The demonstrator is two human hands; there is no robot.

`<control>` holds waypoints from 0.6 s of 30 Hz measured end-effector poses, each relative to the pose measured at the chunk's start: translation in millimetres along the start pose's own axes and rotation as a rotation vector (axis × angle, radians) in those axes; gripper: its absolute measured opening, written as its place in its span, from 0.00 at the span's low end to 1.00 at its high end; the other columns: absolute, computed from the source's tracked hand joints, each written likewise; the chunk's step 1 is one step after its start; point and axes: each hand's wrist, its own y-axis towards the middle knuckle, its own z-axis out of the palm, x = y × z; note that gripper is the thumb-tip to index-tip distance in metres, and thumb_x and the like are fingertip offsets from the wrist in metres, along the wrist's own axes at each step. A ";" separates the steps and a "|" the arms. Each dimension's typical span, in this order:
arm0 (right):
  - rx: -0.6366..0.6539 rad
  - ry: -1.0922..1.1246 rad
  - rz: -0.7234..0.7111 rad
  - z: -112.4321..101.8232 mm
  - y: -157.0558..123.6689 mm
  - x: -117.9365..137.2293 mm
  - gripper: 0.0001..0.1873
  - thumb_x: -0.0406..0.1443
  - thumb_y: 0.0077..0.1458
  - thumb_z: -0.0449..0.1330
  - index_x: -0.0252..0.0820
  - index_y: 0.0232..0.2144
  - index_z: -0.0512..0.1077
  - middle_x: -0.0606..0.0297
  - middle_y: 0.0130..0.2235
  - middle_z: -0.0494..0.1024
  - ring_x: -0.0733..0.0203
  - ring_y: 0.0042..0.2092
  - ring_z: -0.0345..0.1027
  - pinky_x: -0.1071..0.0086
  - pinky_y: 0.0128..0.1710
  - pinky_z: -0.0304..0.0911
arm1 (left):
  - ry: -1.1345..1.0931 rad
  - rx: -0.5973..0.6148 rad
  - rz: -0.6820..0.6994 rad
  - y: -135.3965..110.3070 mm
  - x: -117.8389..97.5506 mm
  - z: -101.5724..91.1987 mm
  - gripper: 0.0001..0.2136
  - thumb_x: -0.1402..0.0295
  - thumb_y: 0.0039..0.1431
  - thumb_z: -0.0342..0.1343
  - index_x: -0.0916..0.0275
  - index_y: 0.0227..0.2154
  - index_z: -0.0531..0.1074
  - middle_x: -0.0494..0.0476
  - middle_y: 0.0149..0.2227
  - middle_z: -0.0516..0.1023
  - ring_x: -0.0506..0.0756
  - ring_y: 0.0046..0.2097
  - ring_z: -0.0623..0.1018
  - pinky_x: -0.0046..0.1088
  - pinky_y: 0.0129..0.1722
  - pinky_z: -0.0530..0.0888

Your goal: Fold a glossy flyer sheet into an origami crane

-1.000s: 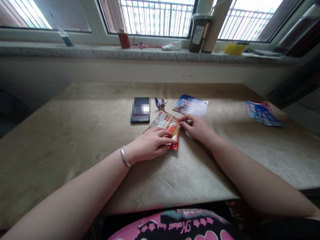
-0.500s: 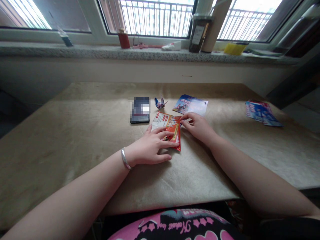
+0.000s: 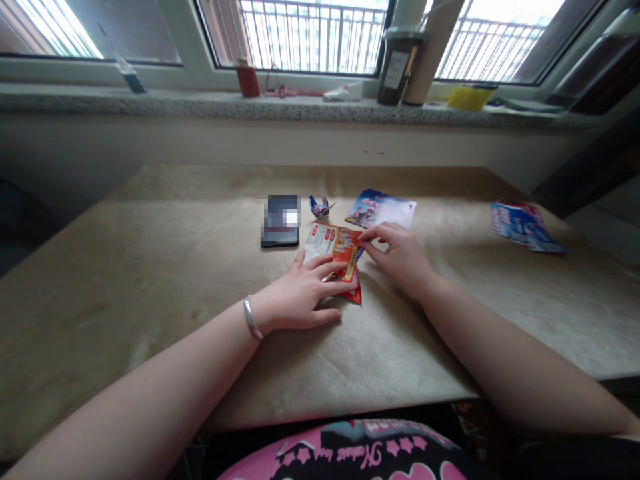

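Paper [image 3: 336,250], red-printed, lay at table [image 3: 150,267] centre, pressed flat under the open left hand [image 3: 300,297]; the right hand [image 3: 397,257] pinched its 3 o'clock corner. Folding seemed in hand; a crease would call for aligned edges. Phone [image 3: 281,220] at 11 o'clock.

Cols: red-orange folded paper sheet [image 3: 336,250] w/ white panel & small red labels. Blue-and-white printed paper leaflet [image 3: 383,208], pale toward rt edge. Small blue folded paper crane [image 3: 320,205], pinkish specks. Dark navy-black slab phone [image 3: 281,221]. Thin silver metal bangle [image 3: 251,319]. Mottled beige table cover [image 3: 150,267]. Black fabric shirt [image 3: 350,453], pink hearts & script.
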 end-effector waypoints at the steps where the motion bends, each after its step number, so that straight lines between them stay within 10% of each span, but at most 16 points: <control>1: -0.006 0.021 0.019 -0.1 -0.8 2.3 0.05 0.36 0.55 0.57 0.44 0.33 0.73 0.63 0.35 0.77 0.59 0.38 0.71 0.64 0.40 0.66 | 0.002 -0.002 -0.001 0.0 0.2 0.5 0.25 0.55 0.58 0.53 0.47 0.59 0.59 0.58 0.65 0.55 0.67 0.65 0.53 0.60 0.60 0.48; 5: 0.009 0.134 0.154 1.2 -3.2 6.5 0.13 0.37 0.52 0.59 0.44 0.42 0.70 0.65 0.32 0.77 0.63 0.32 0.71 0.67 0.34 0.67 | 0.012 -0.010 -0.002 0.4 1.2 2.2 0.25 0.54 0.58 0.53 0.48 0.58 0.61 0.60 0.64 0.56 0.66 0.65 0.53 0.59 0.60 0.47; 18: 0.089 -0.009 0.184 -1.7 -5.0 9.0 0.10 0.38 0.52 0.57 0.42 0.22 0.65 0.65 0.25 0.75 0.64 0.26 0.67 0.72 0.25 0.57 | 0.028 -0.009 -0.051 0.4 3.7 7.7 0.27 0.50 0.58 0.51 0.50 0.59 0.60 0.63 0.65 0.52 0.66 0.66 0.51 0.56 0.62 0.46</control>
